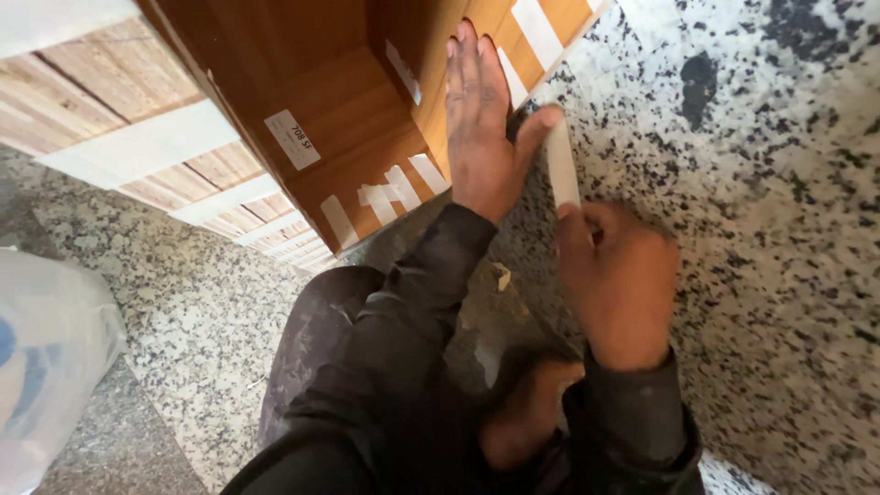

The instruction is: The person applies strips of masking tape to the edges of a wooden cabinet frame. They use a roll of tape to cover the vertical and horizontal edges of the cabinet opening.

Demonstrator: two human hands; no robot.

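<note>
wooden cabinet [367,119] blocks left — speckled floor [761,229] open

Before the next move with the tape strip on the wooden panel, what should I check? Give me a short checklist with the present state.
1. Left hand flat on the wooden panel: ok.
2. Right hand grips the tape strip: ok.
3. Left thumb touches the strip's upper end: ok.
4. Strip free of twists: cannot tell.
5. Other tape pieces stuck flat: not ok, some look wrinkled.
6. Panel resting steady on the speckled floor: cannot tell.

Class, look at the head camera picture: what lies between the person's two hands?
A pale strip spans the gap, from the left hand's thumb to the right hand, over the speckled floor. Head view shows it.
</note>
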